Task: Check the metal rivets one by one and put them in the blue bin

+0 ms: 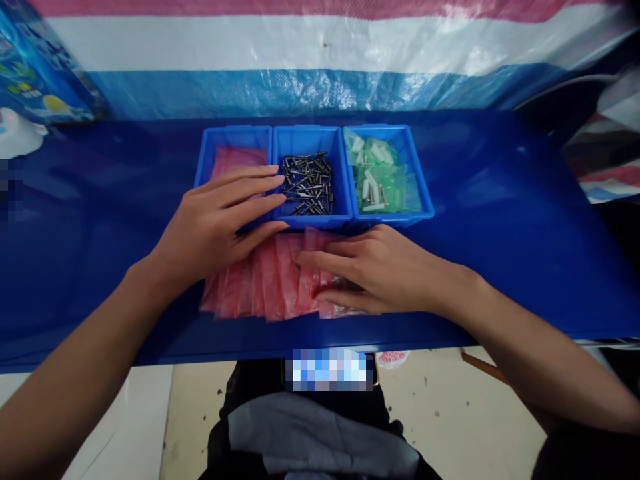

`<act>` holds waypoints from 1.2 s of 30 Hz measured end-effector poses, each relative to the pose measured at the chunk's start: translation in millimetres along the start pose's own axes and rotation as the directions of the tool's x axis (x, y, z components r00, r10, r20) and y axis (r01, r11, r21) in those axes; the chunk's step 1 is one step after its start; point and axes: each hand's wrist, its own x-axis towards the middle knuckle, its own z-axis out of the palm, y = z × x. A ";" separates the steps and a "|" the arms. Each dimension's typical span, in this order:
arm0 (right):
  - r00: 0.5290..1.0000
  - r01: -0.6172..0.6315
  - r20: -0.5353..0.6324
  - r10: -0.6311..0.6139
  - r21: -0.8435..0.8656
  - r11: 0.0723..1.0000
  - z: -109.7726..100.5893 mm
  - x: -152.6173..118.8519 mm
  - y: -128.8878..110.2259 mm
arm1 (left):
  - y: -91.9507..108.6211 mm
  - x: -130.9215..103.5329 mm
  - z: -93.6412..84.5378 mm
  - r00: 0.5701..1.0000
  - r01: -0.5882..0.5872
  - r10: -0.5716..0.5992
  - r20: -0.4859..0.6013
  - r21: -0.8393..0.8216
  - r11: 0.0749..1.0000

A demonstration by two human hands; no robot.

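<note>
At the left, a blue plastic bin is holding flat pink plastic bags. The left hand is reaching across its front corner, palm down, fingers stretched out and slightly spread, gripping nothing visible; its fingertips are lying over the left edge of the middle bin, which is containing loose blind rivets. In front of the bins, a row of overlapping red plastic bags is lying on the blue table, running from below the left palm to beneath the right fingers. The right hand is resting over the row's right end, thumb and forefinger standing apart on the bags; whether it is pinching one, I cannot tell. Behind it, the right bin is holding green bags with white plugs and screws showing inside.
</note>
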 end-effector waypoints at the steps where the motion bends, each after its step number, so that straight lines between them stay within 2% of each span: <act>1: 1.000 -0.011 0.017 0.011 0.039 0.999 -1.1 -0.3 1.9 | 0.2 -0.1 0.1 1.000 0.000 0.000 -0.002 0.006 1.000; 5: 0.996 -0.046 0.088 0.029 0.192 0.980 -7.7 -0.8 5.2 | 0.0 -0.5 0.3 1.000 0.004 -0.004 -0.001 0.013 1.000; 8: 0.995 -0.045 0.095 0.021 0.259 0.965 -9.8 0.3 4.3 | -0.3 -0.5 0.0 1.000 -0.006 0.006 0.001 0.008 1.000; 14: 0.996 -0.010 -0.081 0.045 0.384 0.923 -7.6 -0.2 3.2 | -1.0 -1.6 -0.4 1.000 0.002 -0.003 0.023 0.042 0.999; 19: 0.947 0.029 -0.291 0.138 0.503 0.864 -10.3 -4.3 2.4 | -0.4 -0.6 0.1 1.000 -0.011 0.010 0.020 0.047 0.999; 23: 0.917 0.043 -0.338 0.213 0.613 0.789 -18.9 -7.0 -1.5 | 2.1 1.3 -1.4 0.999 -0.017 0.017 0.029 0.027 0.999; 26: 0.899 0.072 -0.388 0.205 0.590 0.804 -23.3 -8.9 -3.7 | 4.4 1.7 -1.6 0.999 -0.030 0.030 0.020 0.023 0.999; 28: 0.906 0.070 -0.383 0.183 0.560 0.826 -22.7 -9.6 -3.8 | 7.1 1.9 -0.8 1.000 -0.024 0.024 0.018 0.010 1.000; 32: 0.915 0.060 -0.365 0.170 0.541 0.839 -18.8 -8.8 -1.2 | 16.5 6.5 -5.5 0.998 0.059 -0.059 0.008 -0.111 0.992; 34: 0.891 0.057 -0.415 0.186 0.508 0.860 -20.4 -9.5 1.7 | 19.4 12.1 -16.0 0.984 0.172 -0.177 -0.002 -0.216 0.961; 36: 0.878 0.014 -0.434 0.204 0.448 0.894 -24.7 -12.6 3.5 | 16.7 18.0 -32.0 0.953 0.292 -0.304 0.012 -0.315 0.903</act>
